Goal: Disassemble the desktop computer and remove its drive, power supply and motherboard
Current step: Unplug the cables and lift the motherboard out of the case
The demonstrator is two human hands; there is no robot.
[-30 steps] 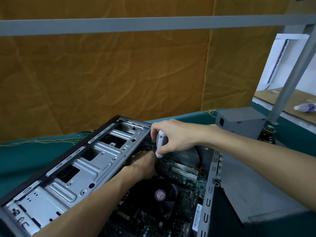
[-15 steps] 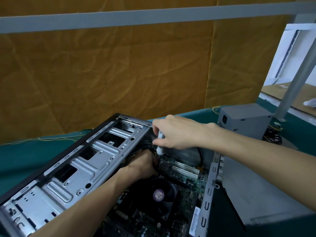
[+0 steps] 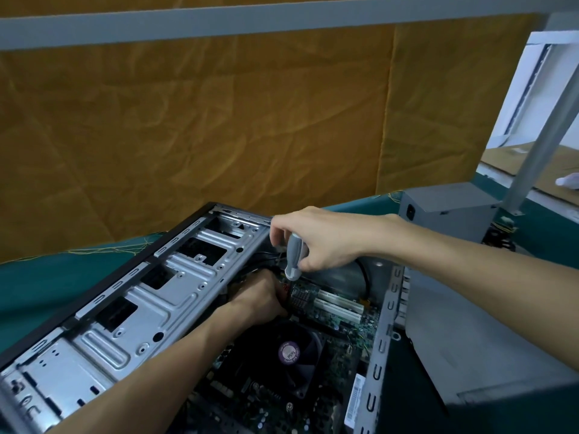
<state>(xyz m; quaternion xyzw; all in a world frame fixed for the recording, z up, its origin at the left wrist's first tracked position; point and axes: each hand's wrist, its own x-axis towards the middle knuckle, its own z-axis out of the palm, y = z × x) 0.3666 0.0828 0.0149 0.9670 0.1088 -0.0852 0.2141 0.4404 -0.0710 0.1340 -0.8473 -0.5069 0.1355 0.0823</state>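
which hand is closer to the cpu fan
Left. The left hand is down inside the case just above the cpu fan; the right hand grips the screwdriver higher up.

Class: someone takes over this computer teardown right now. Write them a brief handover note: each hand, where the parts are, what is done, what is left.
Right hand grips the screwdriver upright over the motherboard.
Left hand reaches inside the case; what it holds is hidden.
Power supply is already out, on the green cloth beside the case.
Motherboard with fan is still inside. No drive visible.
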